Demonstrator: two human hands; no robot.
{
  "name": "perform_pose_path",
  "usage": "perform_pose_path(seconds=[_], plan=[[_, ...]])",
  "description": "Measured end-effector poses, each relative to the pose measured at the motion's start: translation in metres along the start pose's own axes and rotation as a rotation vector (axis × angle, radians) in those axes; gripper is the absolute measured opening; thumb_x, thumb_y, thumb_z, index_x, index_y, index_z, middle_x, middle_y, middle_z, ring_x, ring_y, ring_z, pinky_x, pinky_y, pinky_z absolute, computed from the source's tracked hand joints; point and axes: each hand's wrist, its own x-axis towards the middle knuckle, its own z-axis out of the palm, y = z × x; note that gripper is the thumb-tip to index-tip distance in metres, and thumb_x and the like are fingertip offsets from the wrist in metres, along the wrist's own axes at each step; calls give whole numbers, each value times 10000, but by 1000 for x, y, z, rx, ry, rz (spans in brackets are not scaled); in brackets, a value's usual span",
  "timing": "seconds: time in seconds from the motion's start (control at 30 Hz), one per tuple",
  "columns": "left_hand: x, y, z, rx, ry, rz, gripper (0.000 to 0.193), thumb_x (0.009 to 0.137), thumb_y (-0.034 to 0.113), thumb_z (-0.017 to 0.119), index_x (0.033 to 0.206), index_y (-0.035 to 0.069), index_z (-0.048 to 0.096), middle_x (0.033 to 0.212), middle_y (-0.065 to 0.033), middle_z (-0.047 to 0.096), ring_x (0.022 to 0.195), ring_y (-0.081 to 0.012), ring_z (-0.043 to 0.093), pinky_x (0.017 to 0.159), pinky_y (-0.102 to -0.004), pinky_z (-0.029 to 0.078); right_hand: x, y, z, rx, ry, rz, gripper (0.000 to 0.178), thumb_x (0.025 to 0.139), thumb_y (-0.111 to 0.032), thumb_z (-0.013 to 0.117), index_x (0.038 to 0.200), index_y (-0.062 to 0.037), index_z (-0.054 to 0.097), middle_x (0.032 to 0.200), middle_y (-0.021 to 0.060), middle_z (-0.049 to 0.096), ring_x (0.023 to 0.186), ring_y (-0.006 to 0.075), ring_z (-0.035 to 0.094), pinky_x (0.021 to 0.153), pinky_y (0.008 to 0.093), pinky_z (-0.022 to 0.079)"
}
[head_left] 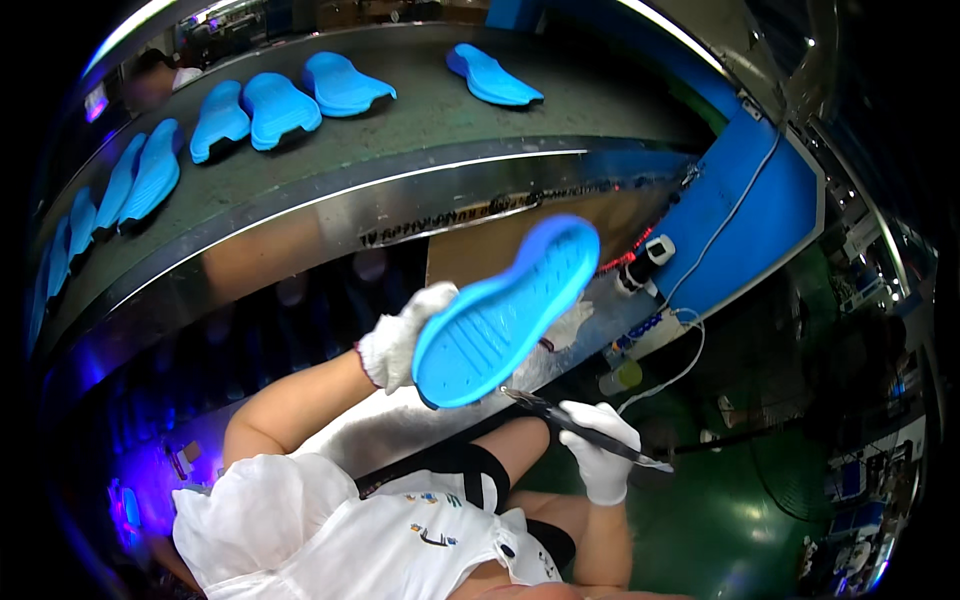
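Just short of the counter's metal edge, out over the lap, a blue sole [485, 325] is up in the air, its ridged, hollowed face toward the view. Its long axis slants from lower left to upper right. The left grip [405, 335], gloved in white, is the nearer one: it pinches the sole at the left side of its lower end, with most of the fingers hidden behind, so the bulk of the piece reaches up and rightward, away from that hold. Below and to the right, apart from the sole, the right grip [600, 450], also gloved, is closed around a slim dark tool [590, 430]. The tool slopes from lower right up to the left, roughly crosswise to the sole, and its tip sits right at the sole's lower right rim; whether the two touch, I cannot tell. That small meeting place of tip and rim looks like the relation to watch, since only the tool bridges the space between right grip and sole. Beyond, other blue soles [280, 112] lie spaced along the dark counter [420, 115].
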Motion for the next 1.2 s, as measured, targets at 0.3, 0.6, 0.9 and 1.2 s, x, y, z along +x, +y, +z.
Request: perform_pose_path(seconds=[0.3, 0.6, 0.9, 1.2], plan=[[30, 223, 27, 2585, 775, 238, 556, 1002, 481, 378, 1423, 122, 436, 1377, -140, 536, 1263, -255, 526, 1091, -517, 350, 0, 14, 18, 184, 90, 112, 267, 787, -22, 778, 1026, 38, 675, 938, 110, 692, 769, 130, 613, 700, 237, 482], [36, 199, -10, 2547, 1004, 264, 237, 867, 257, 584, 840, 74, 732, 872, -129, 731, 863, -307, 713, 679, -467, 529, -26, 26, 12, 269, 162, 286, 208, 844, 4, 669, 1044, 23, 615, 986, 145, 697, 820, 171, 668, 785, 292, 541], [-55, 86, 55, 1712, 462, 1161, 225, 756, 42, 756, 943, 10, 633, 967, -159, 647, 968, -323, 629, 872, -395, 507, -26, 47, 24, 380, 511, 506, 215, 934, -36, 608, 1131, 45, 583, 980, 133, 671, 772, 132, 669, 549, 202, 561], [-76, -157, -50, 1554, 95, 744, 182, 783, 95, 743, 904, 51, 615, 1174, -184, 575, 1108, -359, 583, 888, -407, 513, -29, 76, 43, 327, 593, 600, 245, 900, -54, 666, 1122, 33, 609, 958, 96, 671, 755, 123, 651, 578, 219, 532]])
